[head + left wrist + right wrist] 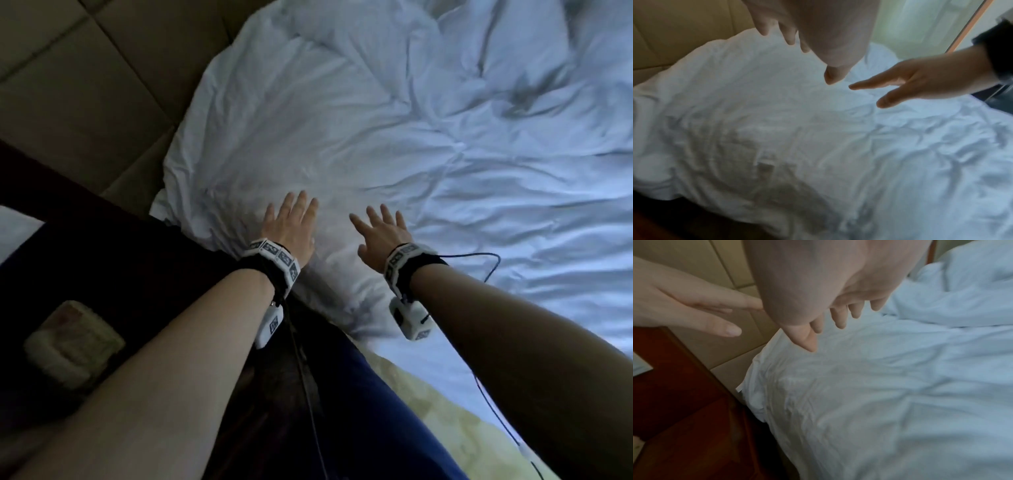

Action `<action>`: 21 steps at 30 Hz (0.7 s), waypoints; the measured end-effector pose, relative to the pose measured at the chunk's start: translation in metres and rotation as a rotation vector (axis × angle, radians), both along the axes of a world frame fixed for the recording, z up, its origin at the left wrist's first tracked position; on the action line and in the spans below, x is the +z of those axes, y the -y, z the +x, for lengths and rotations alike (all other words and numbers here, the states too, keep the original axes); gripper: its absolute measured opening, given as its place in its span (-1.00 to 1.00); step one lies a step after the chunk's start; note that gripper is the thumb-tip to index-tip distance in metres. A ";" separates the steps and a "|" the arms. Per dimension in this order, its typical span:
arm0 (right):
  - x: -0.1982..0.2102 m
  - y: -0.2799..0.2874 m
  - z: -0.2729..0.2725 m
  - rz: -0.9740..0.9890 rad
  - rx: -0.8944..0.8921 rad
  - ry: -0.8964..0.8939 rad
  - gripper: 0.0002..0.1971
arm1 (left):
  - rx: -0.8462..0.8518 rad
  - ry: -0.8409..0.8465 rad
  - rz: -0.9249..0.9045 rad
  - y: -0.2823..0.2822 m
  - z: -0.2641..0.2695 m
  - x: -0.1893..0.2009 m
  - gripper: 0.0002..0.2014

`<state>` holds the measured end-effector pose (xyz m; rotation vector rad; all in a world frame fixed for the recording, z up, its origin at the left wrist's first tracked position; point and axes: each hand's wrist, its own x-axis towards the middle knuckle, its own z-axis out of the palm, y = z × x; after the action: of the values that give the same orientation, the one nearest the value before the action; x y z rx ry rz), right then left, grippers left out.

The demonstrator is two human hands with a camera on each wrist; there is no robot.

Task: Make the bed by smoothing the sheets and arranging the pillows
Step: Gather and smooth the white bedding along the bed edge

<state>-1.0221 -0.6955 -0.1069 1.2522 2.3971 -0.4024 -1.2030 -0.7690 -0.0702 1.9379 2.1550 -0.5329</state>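
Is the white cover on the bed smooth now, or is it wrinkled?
Wrinkled. The white cover shows many creases, with deep folds toward its far side.

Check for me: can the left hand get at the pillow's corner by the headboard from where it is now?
Probably yes. The left hand is open over the white pillow, and nothing lies between it and the corner near the tan headboard. The right hand sits off to the side.

Both wrist views are motion-blurred, softening the sheet [818, 146] creases, and the left hand [818, 32] is cropped at 12 o'clock. In the head view a pale, ribbed object [73, 344] at 8 o'clock on the dark nightstand [144, 246] is too blurred to identify. Whether either palm touches the sheet cannot be told; the right hand [828, 280] is also cropped at 12 o'clock.
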 end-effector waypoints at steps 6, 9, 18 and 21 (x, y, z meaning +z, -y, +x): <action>0.069 0.072 0.164 -0.043 -0.147 -0.014 -0.27 | -0.055 0.042 -0.018 0.038 0.155 0.059 -0.28; 0.095 0.082 0.228 -0.022 -0.207 -0.045 -0.27 | -0.084 0.035 -0.011 0.042 0.217 0.089 -0.28; 0.109 0.059 0.400 -0.003 -0.133 -0.143 -0.28 | -0.023 -0.016 0.012 0.047 0.409 0.111 -0.29; 0.098 0.054 0.471 -0.056 -0.025 -0.122 -0.28 | 0.075 -0.042 -0.043 0.055 0.483 0.095 -0.30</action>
<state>-0.5509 -0.7492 -0.0084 1.2675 2.4549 -0.5644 -0.7202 -0.8239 0.0246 1.8318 2.2128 -0.6059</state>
